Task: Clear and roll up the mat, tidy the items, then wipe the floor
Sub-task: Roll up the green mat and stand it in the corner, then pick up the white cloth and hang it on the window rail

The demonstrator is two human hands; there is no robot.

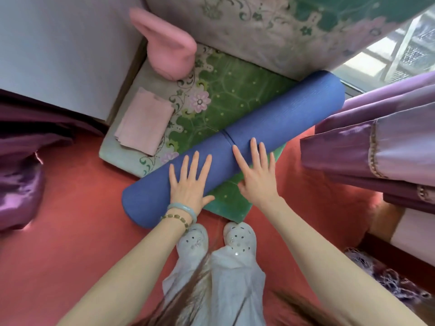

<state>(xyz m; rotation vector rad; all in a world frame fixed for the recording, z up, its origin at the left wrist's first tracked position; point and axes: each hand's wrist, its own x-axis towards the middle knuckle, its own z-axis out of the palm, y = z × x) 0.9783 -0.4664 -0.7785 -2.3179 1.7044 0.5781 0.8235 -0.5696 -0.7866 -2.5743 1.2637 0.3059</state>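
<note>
Blue mat roll lies diagonally across green floral mat on red floor; left hand flat on roll, fingers straight, spread, gripping nothing; right hand likewise flat on roll; folded pink cloth on green mat; roll possibly separate mat, unclear.

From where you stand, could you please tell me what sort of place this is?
Most likely a room in a home, perhaps a bedroom: purple curtains hang beside a window, and a flowered cushion lies on the red floor with a pink pillow at its far end.
</note>
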